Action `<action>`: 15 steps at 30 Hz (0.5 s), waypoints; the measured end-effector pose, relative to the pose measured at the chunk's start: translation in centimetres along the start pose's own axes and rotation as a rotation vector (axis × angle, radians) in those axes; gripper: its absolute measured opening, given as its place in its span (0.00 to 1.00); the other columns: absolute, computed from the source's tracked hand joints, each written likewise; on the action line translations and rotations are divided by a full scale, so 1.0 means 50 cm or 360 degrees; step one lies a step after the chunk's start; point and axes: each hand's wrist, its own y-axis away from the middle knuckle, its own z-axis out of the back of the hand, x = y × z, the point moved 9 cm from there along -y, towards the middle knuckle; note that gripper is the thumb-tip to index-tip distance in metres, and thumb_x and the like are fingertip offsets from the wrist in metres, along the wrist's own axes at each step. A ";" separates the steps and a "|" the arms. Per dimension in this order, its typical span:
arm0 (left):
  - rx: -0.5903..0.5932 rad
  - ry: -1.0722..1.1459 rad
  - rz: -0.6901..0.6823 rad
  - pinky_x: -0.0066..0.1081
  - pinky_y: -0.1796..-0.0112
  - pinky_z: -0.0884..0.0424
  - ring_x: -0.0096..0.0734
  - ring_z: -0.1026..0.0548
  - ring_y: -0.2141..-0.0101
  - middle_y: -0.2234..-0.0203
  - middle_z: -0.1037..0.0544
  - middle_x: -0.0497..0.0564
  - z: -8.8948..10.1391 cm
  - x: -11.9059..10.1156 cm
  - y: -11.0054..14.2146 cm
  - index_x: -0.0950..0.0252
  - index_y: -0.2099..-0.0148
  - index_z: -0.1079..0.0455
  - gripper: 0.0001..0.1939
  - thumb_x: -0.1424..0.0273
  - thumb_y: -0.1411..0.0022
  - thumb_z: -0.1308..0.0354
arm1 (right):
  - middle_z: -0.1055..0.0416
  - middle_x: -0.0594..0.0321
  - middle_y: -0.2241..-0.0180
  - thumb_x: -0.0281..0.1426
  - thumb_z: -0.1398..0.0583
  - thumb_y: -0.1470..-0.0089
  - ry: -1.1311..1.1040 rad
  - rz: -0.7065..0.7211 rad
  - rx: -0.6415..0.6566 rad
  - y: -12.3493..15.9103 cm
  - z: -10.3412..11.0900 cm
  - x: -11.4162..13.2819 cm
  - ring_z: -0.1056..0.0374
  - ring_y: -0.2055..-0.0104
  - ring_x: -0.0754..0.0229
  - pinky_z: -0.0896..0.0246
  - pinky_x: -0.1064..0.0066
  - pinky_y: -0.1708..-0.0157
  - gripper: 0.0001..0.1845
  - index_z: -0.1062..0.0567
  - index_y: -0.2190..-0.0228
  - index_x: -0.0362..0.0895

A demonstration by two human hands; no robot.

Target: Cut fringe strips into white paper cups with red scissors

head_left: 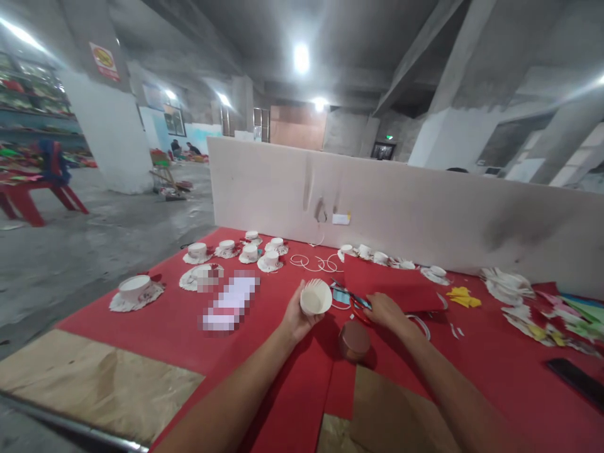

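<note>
My left hand (296,318) is closed round a white pleated paper cup (316,296), held just above the red table cover (160,327) with its open mouth facing me. My right hand (385,311) lies on the red cover at the handles of a pair of scissors (352,296), fingers curled over them; whether it grips them I cannot tell. A brown round lid-like object (354,340) sits between my two forearms.
Several white paper cups on doily-like saucers (136,292) line the far left of the table. White wire loops (316,262) lie near a pale upright board (425,214). Coloured paper scraps (542,308) and a black phone (576,379) are at right. Brown paper (94,377) covers the near edge.
</note>
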 end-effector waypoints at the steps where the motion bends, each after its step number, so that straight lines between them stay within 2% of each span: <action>1: -0.0004 0.0005 0.0003 0.29 0.81 0.28 0.35 0.24 0.76 0.75 0.22 0.52 0.000 0.000 0.000 0.65 0.66 0.30 0.13 0.60 0.42 0.47 | 0.30 0.59 0.57 0.35 0.43 0.44 -0.0015 0.0007 0.0031 -0.009 -0.004 0.001 0.32 0.58 0.59 0.35 0.60 0.59 0.14 0.30 0.58 0.42; 5: -0.0016 0.0037 0.0002 0.30 0.79 0.27 0.34 0.24 0.76 0.74 0.22 0.51 0.000 -0.006 -0.002 0.64 0.65 0.30 0.12 0.61 0.41 0.48 | 0.31 0.59 0.57 0.35 0.43 0.44 -0.0073 -0.0016 0.0093 -0.023 -0.010 -0.003 0.32 0.58 0.58 0.35 0.59 0.59 0.14 0.30 0.57 0.41; 9: -0.0006 0.0081 0.0034 0.29 0.79 0.28 0.34 0.24 0.76 0.75 0.22 0.51 0.001 -0.004 -0.008 0.64 0.63 0.29 0.12 0.61 0.41 0.48 | 0.29 0.61 0.60 0.35 0.43 0.44 -0.0177 0.0017 0.0182 -0.011 -0.023 0.003 0.31 0.60 0.60 0.35 0.61 0.60 0.11 0.29 0.61 0.41; 12: -0.0017 0.0113 0.0066 0.28 0.80 0.29 0.34 0.24 0.76 0.74 0.22 0.51 0.001 0.005 -0.010 0.64 0.63 0.30 0.12 0.61 0.41 0.48 | 0.29 0.61 0.61 0.35 0.44 0.43 -0.0272 -0.0053 0.0166 -0.003 -0.033 0.001 0.31 0.60 0.60 0.36 0.61 0.60 0.12 0.29 0.60 0.41; 15: -0.0028 0.0122 0.0109 0.31 0.77 0.28 0.36 0.24 0.73 0.71 0.21 0.54 0.002 0.016 -0.012 0.66 0.60 0.30 0.16 0.59 0.42 0.48 | 0.29 0.63 0.68 0.34 0.44 0.43 -0.0477 -0.0110 0.0189 -0.006 -0.041 -0.014 0.31 0.68 0.62 0.36 0.64 0.66 0.12 0.31 0.60 0.40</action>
